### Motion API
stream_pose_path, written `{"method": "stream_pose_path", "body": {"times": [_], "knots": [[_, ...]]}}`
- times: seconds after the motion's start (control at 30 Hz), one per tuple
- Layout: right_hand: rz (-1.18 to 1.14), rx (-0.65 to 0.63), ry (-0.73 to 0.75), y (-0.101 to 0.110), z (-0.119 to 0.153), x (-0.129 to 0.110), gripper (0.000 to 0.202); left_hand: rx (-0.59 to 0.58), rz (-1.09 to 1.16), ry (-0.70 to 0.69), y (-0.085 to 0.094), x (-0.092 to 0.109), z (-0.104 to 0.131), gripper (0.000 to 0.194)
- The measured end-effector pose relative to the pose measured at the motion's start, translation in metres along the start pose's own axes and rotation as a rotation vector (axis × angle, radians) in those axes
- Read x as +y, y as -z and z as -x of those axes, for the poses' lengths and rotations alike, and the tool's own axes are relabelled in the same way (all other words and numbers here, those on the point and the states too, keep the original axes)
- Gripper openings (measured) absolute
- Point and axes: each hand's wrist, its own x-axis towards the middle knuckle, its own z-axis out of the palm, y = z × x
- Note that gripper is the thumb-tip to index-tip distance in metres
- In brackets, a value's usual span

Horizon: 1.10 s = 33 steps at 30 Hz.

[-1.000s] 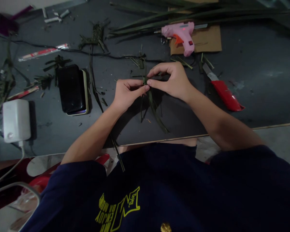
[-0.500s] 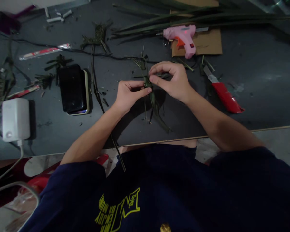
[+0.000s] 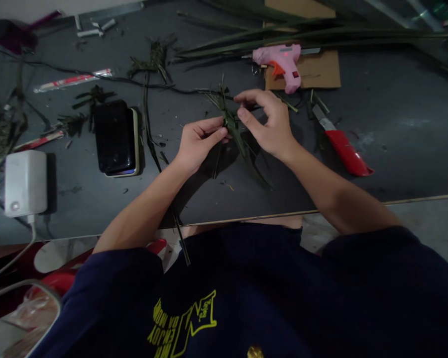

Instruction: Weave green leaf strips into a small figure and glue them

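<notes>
Between the thumb and fingers of my left hand (image 3: 201, 141) is a green figure of folded leaf strips (image 3: 238, 136), held at its knotted middle just above the table. Its long strips fan down to the right and shorter ends point up. My right hand (image 3: 271, 119) hovers at the figure's upper right, thumb and index finger apart, with nothing visible between them. Its other fingers are curled and partly hidden. Loose leaf scraps (image 3: 213, 98) lie just behind the figure.
A pink glue gun (image 3: 283, 62) rests on cardboard (image 3: 321, 69) near long leaves (image 3: 224, 44). A red-handled knife (image 3: 347, 151) lies right. On the left are stacked phones (image 3: 114, 139), a white power bank (image 3: 26, 184), a woven leaf piece (image 3: 155, 59) and a black cable (image 3: 168, 88).
My right hand has drawn slightly away from the leaf figure, its thumb and finger parting. The figure has turned a little in my left hand, its lower strips swinging right.
</notes>
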Motion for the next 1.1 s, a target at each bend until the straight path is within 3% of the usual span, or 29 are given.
{"method": "stream_pose_path", "body": {"times": [0.33,0.57,0.63,0.83,1.1], "knots": [[-0.062,-0.134,-0.060,0.000,-0.014,0.027,0.045,-0.034,-0.058,0.017,0.014,-0.005,-0.007,0.047],[-0.034,-0.145,-0.017,-0.001,-0.010,0.027,0.035,-0.085,0.011,0.108,0.014,0.009,-0.005,0.025],[-0.067,-0.153,-0.014,-0.004,-0.009,0.025,0.034,-0.087,0.036,0.113,0.013,0.011,-0.005,0.030],[-0.238,-0.233,0.012,-0.014,-0.003,0.011,0.036,-0.043,-0.039,-0.043,0.006,0.010,-0.004,0.056],[-0.174,-0.076,-0.010,-0.010,0.002,0.003,0.032,-0.047,0.058,-0.010,0.004,0.015,-0.003,0.048]]}}
